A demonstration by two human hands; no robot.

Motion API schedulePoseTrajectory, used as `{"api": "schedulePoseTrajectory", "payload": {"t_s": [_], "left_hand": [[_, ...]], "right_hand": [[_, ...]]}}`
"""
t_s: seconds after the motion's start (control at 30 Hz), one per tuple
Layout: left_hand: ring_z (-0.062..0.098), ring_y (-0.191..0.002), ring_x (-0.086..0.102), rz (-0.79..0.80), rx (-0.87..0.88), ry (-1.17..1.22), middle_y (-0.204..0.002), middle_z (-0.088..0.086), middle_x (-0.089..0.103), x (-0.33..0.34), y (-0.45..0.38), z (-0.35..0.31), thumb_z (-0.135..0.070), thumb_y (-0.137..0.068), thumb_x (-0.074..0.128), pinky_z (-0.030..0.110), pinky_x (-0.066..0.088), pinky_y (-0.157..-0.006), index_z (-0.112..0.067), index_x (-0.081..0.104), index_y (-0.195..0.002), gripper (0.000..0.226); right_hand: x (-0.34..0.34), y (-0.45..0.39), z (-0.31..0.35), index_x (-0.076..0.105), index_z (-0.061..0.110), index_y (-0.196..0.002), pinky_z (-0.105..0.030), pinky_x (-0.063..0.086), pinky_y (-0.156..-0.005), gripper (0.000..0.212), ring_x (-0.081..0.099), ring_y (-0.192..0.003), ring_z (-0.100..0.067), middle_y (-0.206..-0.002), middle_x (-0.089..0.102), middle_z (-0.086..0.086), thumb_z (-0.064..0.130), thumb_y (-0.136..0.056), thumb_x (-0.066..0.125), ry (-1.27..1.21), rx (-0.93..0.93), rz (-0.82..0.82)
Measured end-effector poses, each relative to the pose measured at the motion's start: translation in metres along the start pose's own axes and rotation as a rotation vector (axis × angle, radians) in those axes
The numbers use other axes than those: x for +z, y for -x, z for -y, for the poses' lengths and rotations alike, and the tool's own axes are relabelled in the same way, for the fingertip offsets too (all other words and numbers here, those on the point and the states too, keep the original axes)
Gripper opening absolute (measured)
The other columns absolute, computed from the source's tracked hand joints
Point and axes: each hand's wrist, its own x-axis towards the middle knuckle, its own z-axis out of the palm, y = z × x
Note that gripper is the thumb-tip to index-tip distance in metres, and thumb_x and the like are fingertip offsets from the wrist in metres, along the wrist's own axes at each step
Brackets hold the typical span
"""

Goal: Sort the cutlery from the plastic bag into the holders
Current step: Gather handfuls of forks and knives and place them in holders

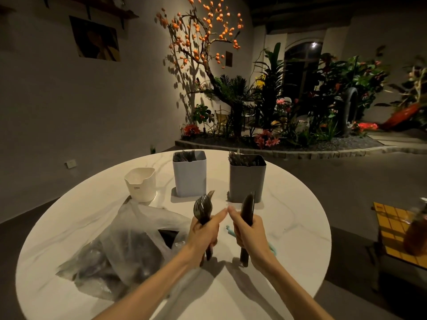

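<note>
Both hands grip dark forks — knives.

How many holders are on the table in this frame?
3. A cream holder at back left, a light blue holder in the middle and a grey holder to its right, all upright behind the hands. None seems hidden.

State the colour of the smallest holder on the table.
Cream-white holder, seen in the head view, the only one.
</note>
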Motion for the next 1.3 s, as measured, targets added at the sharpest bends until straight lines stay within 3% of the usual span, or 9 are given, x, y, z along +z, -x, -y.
{"api": "schedulePoseTrajectory", "payload": {"t_s": [0.13, 0.3, 0.43, 0.53, 0.67, 0.77, 0.9, 1.03, 1.3], "left_hand": [[0.017, -0.040, 0.039, 0.024, 0.003, -0.046, -0.042, 0.004, 0.041, 0.005, 0.006, 0.031, -0.029, -0.094, 0.069, 0.032, 0.039, -0.055, -0.019, 0.051, -0.045, 0.053], [0.017, -0.042, 0.047, -0.060, 0.021, -0.043, -0.046, 0.005, 0.050, 0.010, -0.007, 0.019, -0.052, -0.083, 0.072, 0.030, 0.048, -0.051, -0.012, 0.056, -0.061, 0.048], [0.010, -0.047, 0.057, -0.109, -0.061, -0.043, -0.056, 0.003, 0.063, 0.012, -0.007, 0.028, -0.051, -0.082, 0.073, 0.017, 0.052, -0.052, -0.008, 0.065, -0.095, 0.046], [0.014, -0.057, 0.053, -0.143, -0.049, -0.032, -0.064, 0.005, 0.059, 0.011, -0.012, 0.028, -0.054, -0.081, 0.075, 0.024, 0.048, -0.057, -0.008, 0.060, -0.083, 0.049], [0.017, -0.050, 0.041, -0.061, -0.033, 0.019, -0.050, 0.004, 0.043, 0.010, -0.013, 0.022, -0.044, -0.082, 0.078, 0.035, 0.044, -0.066, -0.018, 0.046, -0.052, 0.052], [0.020, -0.052, 0.043, -0.046, -0.113, -0.016, -0.054, 0.008, 0.044, 0.010, -0.010, 0.027, -0.059, -0.072, 0.075, 0.029, 0.046, -0.057, -0.013, 0.049, -0.063, 0.054], [0.018, -0.065, 0.047, -0.073, -0.155, -0.007, -0.061, 0.000, 0.046, 0.004, -0.025, 0.005, -0.075, -0.068, 0.072, 0.044, 0.054, -0.077, -0.010, 0.057, -0.087, 0.070], [0.010, -0.042, 0.030, 0.071, -0.036, 0.149, -0.051, -0.001, 0.037, -0.008, -0.046, -0.049, -0.050, -0.084, 0.073, 0.023, 0.029, -0.047, -0.022, 0.043, -0.059, 0.048], [0.009, -0.038, 0.029, 0.020, 0.096, 0.120, -0.044, -0.003, 0.038, -0.022, -0.101, -0.117, -0.029, -0.096, 0.067, 0.022, 0.027, -0.041, -0.018, 0.042, -0.051, 0.053]], "right_hand": [[0.003, 0.005, -0.027, 0.059, 0.008, -0.105, -0.020, 0.042, -0.055, 0.052, 0.048, -0.063, -0.013, -0.072, 0.053, -0.003, 0.056, -0.086, 0.069, 0.000, 0.161, -0.083], [-0.002, -0.009, -0.012, 0.051, 0.004, -0.091, -0.017, 0.037, -0.045, 0.058, 0.040, -0.048, -0.008, -0.057, 0.045, 0.001, 0.058, -0.080, 0.069, -0.086, 0.136, -0.084], [0.001, -0.004, -0.018, 0.053, 0.010, -0.094, -0.017, 0.040, -0.049, 0.044, 0.041, -0.052, -0.009, -0.063, 0.048, -0.002, 0.051, -0.088, 0.068, -0.074, 0.149, -0.081], [0.000, -0.010, -0.018, 0.051, 0.009, -0.089, -0.019, 0.038, -0.048, 0.041, 0.040, -0.050, -0.008, -0.058, 0.047, 0.001, 0.047, -0.090, 0.067, -0.101, 0.145, -0.067], [-0.001, -0.010, -0.019, 0.050, 0.009, -0.079, -0.021, 0.035, -0.048, 0.047, 0.039, -0.049, -0.009, -0.053, 0.044, 0.003, 0.052, -0.082, 0.069, -0.155, 0.124, -0.034], [0.000, -0.008, -0.028, 0.054, 0.009, -0.094, -0.022, 0.042, -0.054, 0.045, 0.045, -0.060, -0.013, -0.067, 0.051, -0.004, 0.051, -0.088, 0.070, -0.118, 0.228, -0.103], [-0.002, -0.028, -0.019, 0.048, 0.012, -0.080, -0.019, 0.039, -0.048, 0.043, 0.040, -0.047, -0.007, -0.056, 0.045, 0.001, 0.049, -0.089, 0.069, -0.096, 0.163, -0.022], [-0.002, -0.053, 0.027, 0.045, 0.013, -0.066, -0.019, 0.033, -0.044, 0.042, 0.033, -0.043, -0.008, -0.051, 0.038, 0.002, 0.035, -0.096, 0.066, -0.183, 0.040, 0.050], [-0.021, -0.152, 0.159, 0.040, 0.024, -0.057, -0.020, 0.021, -0.040, 0.049, 0.026, -0.042, -0.008, -0.051, 0.031, 0.007, 0.034, -0.100, 0.061, -0.152, -0.299, 0.062]]}}
